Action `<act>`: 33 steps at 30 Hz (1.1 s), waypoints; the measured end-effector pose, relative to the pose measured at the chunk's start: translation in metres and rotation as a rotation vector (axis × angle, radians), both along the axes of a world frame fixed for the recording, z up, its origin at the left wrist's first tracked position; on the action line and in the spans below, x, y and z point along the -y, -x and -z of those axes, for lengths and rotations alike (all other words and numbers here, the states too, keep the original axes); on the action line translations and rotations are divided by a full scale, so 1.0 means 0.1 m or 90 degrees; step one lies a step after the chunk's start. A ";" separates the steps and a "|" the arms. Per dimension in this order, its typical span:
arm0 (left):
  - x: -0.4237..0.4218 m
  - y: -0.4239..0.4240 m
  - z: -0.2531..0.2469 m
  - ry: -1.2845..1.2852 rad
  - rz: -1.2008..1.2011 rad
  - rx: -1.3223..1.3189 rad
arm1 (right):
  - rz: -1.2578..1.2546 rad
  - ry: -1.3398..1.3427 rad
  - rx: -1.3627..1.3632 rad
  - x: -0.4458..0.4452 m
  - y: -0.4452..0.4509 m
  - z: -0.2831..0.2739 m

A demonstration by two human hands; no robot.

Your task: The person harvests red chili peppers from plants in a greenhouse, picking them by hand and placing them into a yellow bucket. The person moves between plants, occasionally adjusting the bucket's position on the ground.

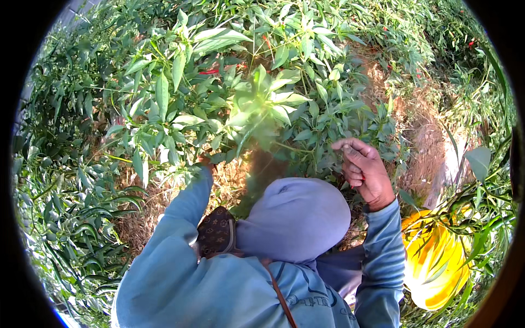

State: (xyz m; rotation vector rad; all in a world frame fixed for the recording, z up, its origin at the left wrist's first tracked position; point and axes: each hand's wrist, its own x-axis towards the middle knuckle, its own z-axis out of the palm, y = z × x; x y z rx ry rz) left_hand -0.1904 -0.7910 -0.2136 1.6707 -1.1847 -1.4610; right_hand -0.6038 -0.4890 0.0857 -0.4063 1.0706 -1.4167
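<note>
My right hand [363, 168] is raised at the right of my knee, fingers curled in, with a bit of red, likely a chili pepper, showing between the lower fingers. Its index finger points left, beside the leaves. My left hand [207, 158] reaches into the leafy chili pepper plants [164, 102]; leaves cover most of it, so what it touches is hidden. A few red chili peppers [209, 71] show among the foliage ahead.
A yellow sack or bag [437, 262] lies at the lower right, partly behind stems. Green chili peppers [96, 211] hang at the left. A brown patterned bag [217, 231] is beside my knee [303, 217]. Dry soil [424, 139] runs between plants at the right.
</note>
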 end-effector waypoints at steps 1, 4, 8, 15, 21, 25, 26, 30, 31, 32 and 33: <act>-0.16 -0.17 -0.02 0.015 0.075 -0.016 | 0.007 0.015 0.016 -0.03 0.03 -0.02; -1.04 0.41 -1.37 0.240 0.572 0.391 | 0.091 0.062 0.038 -0.18 0.23 -0.04; -1.66 1.09 -2.72 0.556 0.720 0.277 | 0.118 0.088 -0.020 -0.45 0.09 -0.43; -2.65 2.87 -4.23 0.708 1.060 -0.341 | 0.599 0.388 -0.450 -1.89 -0.48 -1.25; -4.42 3.63 -4.18 0.777 1.215 -0.613 | 1.100 0.554 -0.830 -3.23 -0.42 -1.50; -5.13 4.28 -3.65 0.724 1.091 -0.560 | 1.222 0.138 -0.865 -3.50 0.05 -1.26; -5.16 4.35 -3.56 0.686 1.137 -0.521 | 1.166 -0.080 -0.827 -3.63 0.18 -1.10; -4.77 4.29 -3.34 0.569 1.368 -0.383 | 0.745 -0.409 -0.820 -3.83 0.44 -0.64; -4.61 4.25 -3.41 0.530 1.438 -0.391 | 0.771 -0.385 -0.841 -3.78 0.36 -0.71; -4.39 4.18 -3.48 0.484 1.504 -0.390 | 0.806 -0.346 -0.847 -3.70 0.25 -0.79; -4.12 4.09 -3.57 0.427 1.567 -0.375 | 0.887 -0.287 -0.783 -3.50 0.11 -0.90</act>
